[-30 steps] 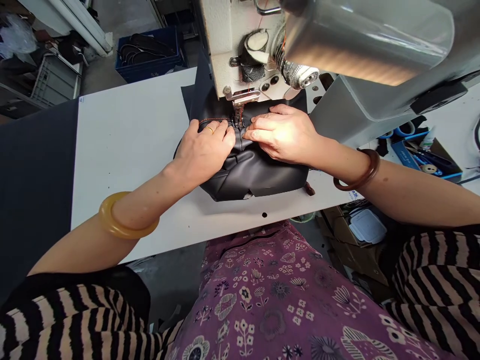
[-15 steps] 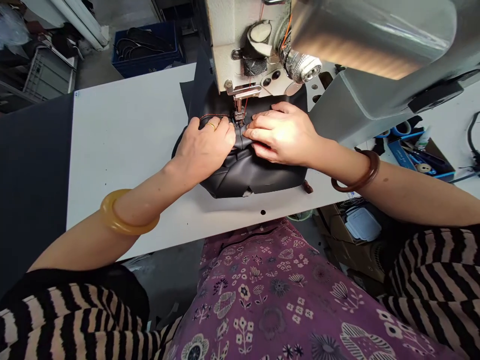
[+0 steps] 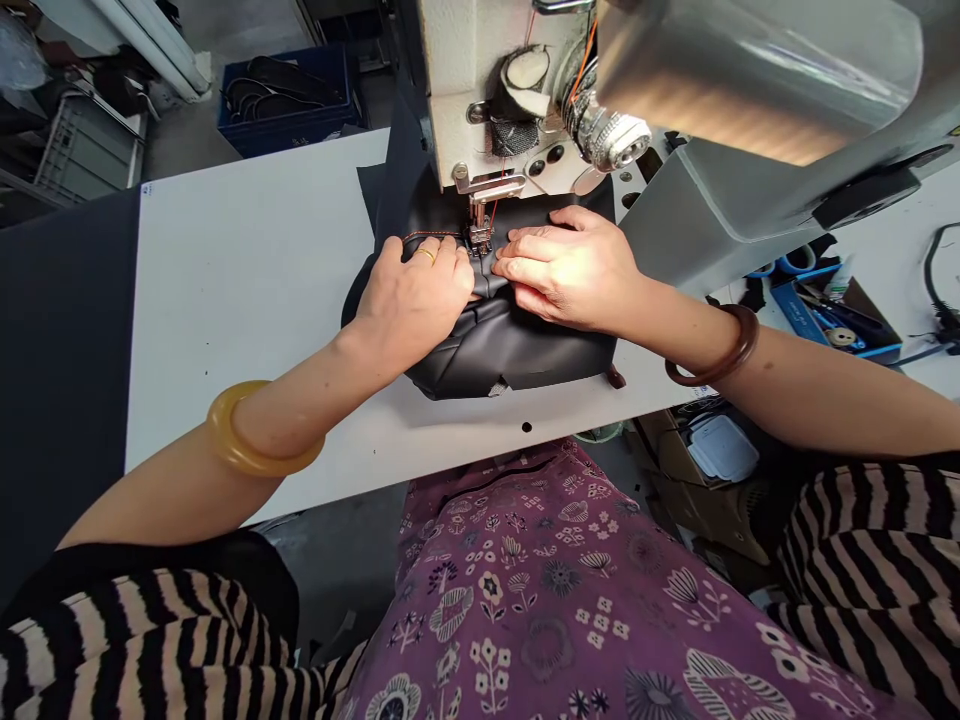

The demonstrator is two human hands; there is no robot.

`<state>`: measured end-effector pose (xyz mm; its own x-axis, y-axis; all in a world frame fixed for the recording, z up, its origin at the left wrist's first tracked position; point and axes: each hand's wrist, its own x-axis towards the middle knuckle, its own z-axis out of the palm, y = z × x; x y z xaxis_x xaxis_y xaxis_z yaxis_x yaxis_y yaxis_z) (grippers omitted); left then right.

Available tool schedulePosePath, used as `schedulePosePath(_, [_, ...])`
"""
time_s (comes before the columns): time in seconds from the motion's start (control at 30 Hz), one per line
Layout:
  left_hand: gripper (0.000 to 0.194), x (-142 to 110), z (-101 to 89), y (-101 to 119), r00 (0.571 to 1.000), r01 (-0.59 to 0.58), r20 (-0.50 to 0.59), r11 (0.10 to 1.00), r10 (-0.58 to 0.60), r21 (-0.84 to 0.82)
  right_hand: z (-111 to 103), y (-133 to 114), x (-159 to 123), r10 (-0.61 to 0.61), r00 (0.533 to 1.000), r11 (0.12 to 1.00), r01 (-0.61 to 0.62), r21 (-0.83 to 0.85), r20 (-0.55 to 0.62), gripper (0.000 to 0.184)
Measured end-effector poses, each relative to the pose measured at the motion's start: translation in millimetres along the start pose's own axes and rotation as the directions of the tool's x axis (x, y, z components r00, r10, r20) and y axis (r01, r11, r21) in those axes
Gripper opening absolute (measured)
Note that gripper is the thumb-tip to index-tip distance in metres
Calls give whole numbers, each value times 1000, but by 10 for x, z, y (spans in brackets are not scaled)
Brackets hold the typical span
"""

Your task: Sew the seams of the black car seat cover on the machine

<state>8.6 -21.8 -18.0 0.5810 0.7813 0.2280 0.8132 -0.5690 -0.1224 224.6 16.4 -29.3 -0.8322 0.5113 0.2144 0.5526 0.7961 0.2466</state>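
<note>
A piece of black leather (image 3: 555,345), apparently faux, lies bunched and folded under the presser foot (image 3: 480,238) of a sewing machine (image 3: 457,90). Orange stitching runs along its seam left of the foot. My left hand (image 3: 420,295), with a ring on one finger, grips the leather just left of the foot, fingers bent together and fingertips partly hidden in the fold. To the right of the foot, my right hand (image 3: 570,265) holds the leather down and pinches it, its fingertips close to a short cross seam. Orange thread comes down to the needle.
The white table (image 3: 240,300) extends left to a dark surface (image 3: 60,350). A blue crate (image 3: 292,110) with black pieces stands behind. At right are a grey machine housing (image 3: 697,220) and a blue box (image 3: 840,320) of small tools.
My right fingertips have slid slightly right, away from the presser foot. My left hand and the leather hold nearly the same place; the whole view has shifted a little.
</note>
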Motion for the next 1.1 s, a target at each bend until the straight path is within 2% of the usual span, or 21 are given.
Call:
schedulePosePath(0.07, [45, 10, -12, 1, 1000, 0, -5, 1000, 0, 7, 9, 6, 4, 14, 1000, 999, -14, 39, 0, 38])
schedulePosePath(0.2, [45, 47, -54, 16, 994, 26, 102, 998, -32, 64, 17, 29, 16, 4, 1000, 998, -4, 59, -11, 37])
schedulePosePath(0.3, [45, 55, -41, 14, 997, 34, 70, 998, -37, 45, 13, 45, 22, -1, 1000, 998, 1, 56, -7, 39])
schedulePosePath(0.6, [38, 77, 65, 0, 998, 60, 21, 997, -61, 51, 114, 103, 5, 76, 996, 961, -58, 271, -56, 39])
schedulePosePath(0.73, [42, 72, 122, -6, 998, 65, -5, 998, -65, 4, 138, 130, 45, 103, 993, 954, -83, 289, -54, 35])
schedulePosePath(0.83, [49, -143, 181, -67, 996, 47, -74, 996, -53, -77, 27, 87, -57, 47, 994, 980, -26, 197, -101, 35])
schedulePosePath(0.87, [52, -266, 213, -96, 992, 54, -111, 992, -67, -110, -29, 43, -145, 10, 986, 988, 16, 153, -165, 34])
schedulePosePath(0.93, [57, -555, 308, -143, 982, 67, -161, 979, -99, -194, -125, -106, -396, -47, 942, 990, 88, 108, -331, 28])
schedulePosePath(1.0, [66, -827, 438, -138, 991, 29, -116, 959, -64, -282, -140, -316, -694, -23, 908, 978, 108, 180, -419, 18])
schedulePosePath(1.1, [76, -1044, 614, 39, 1000, 14, -11, 962, -18, -273, 49, -619, -1054, 92, 952, 942, 12, 336, -291, 19])
